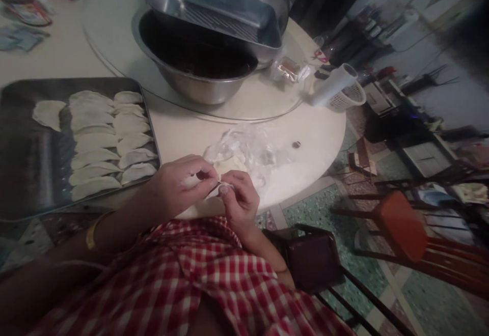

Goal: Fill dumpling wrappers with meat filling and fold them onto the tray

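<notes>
Both hands meet at the near edge of the table, pinching a small dumpling (pixel 219 187) whose pale dough shows only in part between the fingertips. My left hand (pixel 185 183) has thumb and forefinger closed on one side of it. On the other side, my right hand (pixel 241 196) grips the dough with bent fingers. Just beyond the fingers, pale dough wrappers (pixel 230 164) lie on a crumpled clear plastic bag (pixel 255 147). Left of my hands is a dark metal tray (pixel 23 147) with folded dumplings (pixel 95 158) in two rows and a single one apart.
A steel bowl (pixel 206 89) with dark contents stands on the glass turntable (pixel 126 79), a rectangular metal pan (pixel 225 20) tilted over it. Right of these are a plastic-wrap roll (pixel 336 84) and a white basket (pixel 351 96). A dark stool (pixel 315 259) and an orange-brown chair (pixel 401 224) stand at right.
</notes>
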Motion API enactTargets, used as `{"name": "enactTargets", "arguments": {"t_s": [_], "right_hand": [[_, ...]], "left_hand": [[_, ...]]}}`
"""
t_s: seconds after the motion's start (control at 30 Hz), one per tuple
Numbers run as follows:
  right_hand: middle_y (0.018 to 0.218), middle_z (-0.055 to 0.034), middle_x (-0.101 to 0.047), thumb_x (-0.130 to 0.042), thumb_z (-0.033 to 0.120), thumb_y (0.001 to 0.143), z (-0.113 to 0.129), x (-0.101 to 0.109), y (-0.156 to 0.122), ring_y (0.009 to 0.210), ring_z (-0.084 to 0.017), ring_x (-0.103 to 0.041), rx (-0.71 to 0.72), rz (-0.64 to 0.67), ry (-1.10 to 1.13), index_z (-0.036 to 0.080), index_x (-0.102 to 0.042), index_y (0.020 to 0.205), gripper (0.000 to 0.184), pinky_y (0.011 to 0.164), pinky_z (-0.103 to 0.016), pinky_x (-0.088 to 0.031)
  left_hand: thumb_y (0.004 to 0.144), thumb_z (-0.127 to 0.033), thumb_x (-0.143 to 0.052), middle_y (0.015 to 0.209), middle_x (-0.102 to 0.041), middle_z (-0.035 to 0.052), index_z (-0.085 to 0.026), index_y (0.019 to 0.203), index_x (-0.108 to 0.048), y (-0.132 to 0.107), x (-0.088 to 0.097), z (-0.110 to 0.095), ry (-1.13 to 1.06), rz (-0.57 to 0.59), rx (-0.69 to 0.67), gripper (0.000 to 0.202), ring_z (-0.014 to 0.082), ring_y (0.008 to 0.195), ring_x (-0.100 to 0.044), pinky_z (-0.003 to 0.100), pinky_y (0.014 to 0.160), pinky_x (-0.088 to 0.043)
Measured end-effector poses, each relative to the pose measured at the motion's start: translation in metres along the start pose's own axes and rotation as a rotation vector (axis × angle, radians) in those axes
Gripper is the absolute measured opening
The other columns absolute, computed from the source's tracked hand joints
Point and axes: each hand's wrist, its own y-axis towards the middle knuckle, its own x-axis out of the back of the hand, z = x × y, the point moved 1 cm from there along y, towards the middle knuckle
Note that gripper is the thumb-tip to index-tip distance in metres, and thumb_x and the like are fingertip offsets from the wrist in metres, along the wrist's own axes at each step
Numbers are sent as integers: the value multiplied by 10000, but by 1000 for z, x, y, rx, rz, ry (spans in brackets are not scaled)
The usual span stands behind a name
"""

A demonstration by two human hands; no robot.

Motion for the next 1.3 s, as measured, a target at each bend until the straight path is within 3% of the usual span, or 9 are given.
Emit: {"name": "enactTargets", "arguments": {"t_s": [0.1,0.27,0.6,0.8,0.93,1.03,1.17,1.3], "right_hand": [[863,-15,-654,-594,240,884,3,0,2,806,-119,-645,26,10,-20,245,-708,928,123,711,-278,-576],[855,-19,-663,-607,297,876,3,-1,3,783,-127,-650,58,17,-49,235,-693,922,115,676,-283,-571],[852,-9,-642,-613,224,863,5,-2,4,782,-127,-633,116,-73,-83,248,-679,914,87,659,-282,-553],[887,-20,-620,-595,214,865,4,-2,4,826,-141,-631,118,-109,-141,247,-665,892,82,673,-300,-557],[883,-25,-611,-584,223,877,4,-1,5,846,-142,-630,130,-115,-172,239,-652,879,70,661,-287,-559],[935,-36,-624,-586,241,878,5,0,5,882,-151,-633,131,-67,-136,250,-651,986,126,701,-307,-580],[1033,-45,-645,-605,258,873,3,1,3,938,-155,-647,104,24,-42,279,-639,1142,272,773,-337,-610],[1027,-41,-653,-608,257,876,2,3,0,856,-135,-660,4,21,-33,287,-706,1041,194,611,-270,-610]], "left_hand": [[850,-272,-568,797,-658,-28,-222,862,-616,-1,0,2,24,-8,32,71,116,723,-596,220,711,-449],[865,-267,-556,804,-637,-16,-208,842,-608,-1,0,2,25,-3,-24,82,120,769,-596,231,754,-446],[824,-289,-548,804,-602,-1,-205,752,-597,3,-1,1,-218,101,160,121,135,759,-573,263,702,-454],[851,-285,-542,862,-628,13,-218,818,-633,0,-2,1,-173,75,105,118,147,813,-594,276,742,-468],[859,-242,-576,894,-623,19,-207,884,-625,-3,-2,-2,-51,16,-41,65,144,861,-587,276,800,-463],[877,-216,-561,874,-608,20,-191,849,-602,-3,-2,-4,-11,-46,-126,56,137,863,-584,268,815,-457],[880,-230,-556,873,-616,14,-199,839,-619,-3,-1,-5,-54,-22,-103,81,132,844,-596,253,801,-465],[883,-243,-531,883,-647,14,-221,870,-654,-4,3,-2,-88,-14,-57,126,144,849,-613,249,787,-474]]}}
